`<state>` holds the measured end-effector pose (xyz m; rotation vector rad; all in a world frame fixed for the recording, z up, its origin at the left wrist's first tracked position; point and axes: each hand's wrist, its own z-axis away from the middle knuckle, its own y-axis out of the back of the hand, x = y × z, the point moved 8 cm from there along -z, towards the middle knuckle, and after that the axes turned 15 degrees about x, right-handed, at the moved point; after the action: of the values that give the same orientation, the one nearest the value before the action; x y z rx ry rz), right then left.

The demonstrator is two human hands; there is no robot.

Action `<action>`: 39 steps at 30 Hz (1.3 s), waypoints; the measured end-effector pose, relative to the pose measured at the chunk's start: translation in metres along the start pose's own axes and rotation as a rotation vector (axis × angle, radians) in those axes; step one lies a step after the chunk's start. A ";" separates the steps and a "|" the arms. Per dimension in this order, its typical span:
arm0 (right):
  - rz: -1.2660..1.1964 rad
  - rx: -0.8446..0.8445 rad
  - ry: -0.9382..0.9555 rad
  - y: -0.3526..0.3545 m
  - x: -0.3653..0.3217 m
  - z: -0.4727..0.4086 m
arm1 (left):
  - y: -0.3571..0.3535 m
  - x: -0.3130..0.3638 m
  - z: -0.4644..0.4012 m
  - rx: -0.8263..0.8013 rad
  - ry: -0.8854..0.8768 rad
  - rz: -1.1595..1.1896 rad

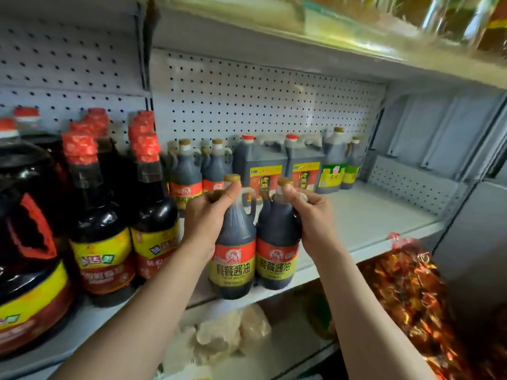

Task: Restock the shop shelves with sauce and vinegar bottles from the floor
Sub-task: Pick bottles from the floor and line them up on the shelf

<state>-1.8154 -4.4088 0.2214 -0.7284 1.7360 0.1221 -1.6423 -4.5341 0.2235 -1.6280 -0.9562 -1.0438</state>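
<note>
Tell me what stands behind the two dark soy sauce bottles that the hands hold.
Behind the two held dark soy sauce bottles stand matching red-labelled bottles and square dark jugs, against white pegboard. Their lower parts are covered.

A shop; white metal shelving [365, 215] with pegboard backing [260, 105] carries rows of matching labelled sauce bottles [189, 174]; packaged goods [411, 297] fill the shelf below.
</note>
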 end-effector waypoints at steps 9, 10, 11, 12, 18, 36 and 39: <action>-0.106 -0.168 -0.038 -0.046 0.041 -0.062 | 0.003 -0.013 -0.053 0.167 -0.173 -0.083; -0.143 -0.173 -0.037 -0.051 0.042 -0.065 | 0.004 -0.015 -0.057 0.165 -0.181 -0.080; -0.182 -0.173 -0.025 -0.056 0.042 -0.067 | 0.005 -0.016 -0.059 0.160 -0.192 -0.082; -0.200 -0.152 -0.008 -0.059 0.040 -0.069 | 0.006 -0.017 -0.060 0.155 -0.210 -0.089; -0.189 -0.127 0.021 -0.068 0.051 -0.078 | 0.011 -0.021 -0.059 0.155 -0.286 -0.125; 0.227 -0.487 -0.076 -0.010 0.116 -0.034 | 0.039 -0.090 0.001 0.100 -0.079 -0.270; 0.258 -0.424 -0.062 -0.008 0.122 -0.032 | 0.040 -0.093 0.001 0.144 -0.065 -0.274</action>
<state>-1.8524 -4.4789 0.1225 -0.7894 1.7569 0.6996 -1.6360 -4.5534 0.1248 -1.4464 -1.2956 -1.0815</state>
